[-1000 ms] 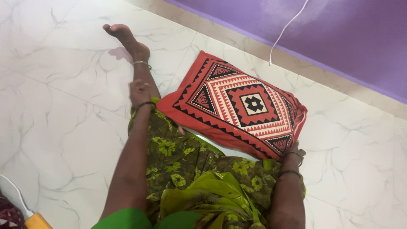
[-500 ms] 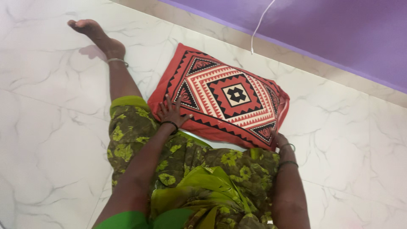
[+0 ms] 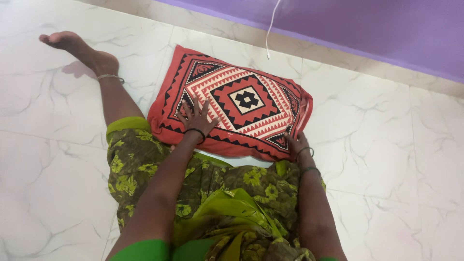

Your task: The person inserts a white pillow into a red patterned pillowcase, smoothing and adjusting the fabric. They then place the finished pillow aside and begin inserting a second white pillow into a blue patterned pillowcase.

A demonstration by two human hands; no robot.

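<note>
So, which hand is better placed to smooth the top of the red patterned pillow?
Probably the left hand: it lies flat, fingers spread, on the pillow top. The right hand only grips the near corner.

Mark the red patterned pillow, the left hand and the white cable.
red patterned pillow (image 3: 251,99), head view, central black motif.
left hand (image 3: 195,118), head view, back of hand.
white cable (image 3: 271,26), head view, hanging stretch against wall.

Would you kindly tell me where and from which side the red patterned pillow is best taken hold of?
Probably by its two short ends, one hand each. The pillow lies flat on the floor, so fingers can slide under the soft edges from the sides. The right hand is already at the near right corner; the left hand rests flat on top and would shift to the left end.
</note>
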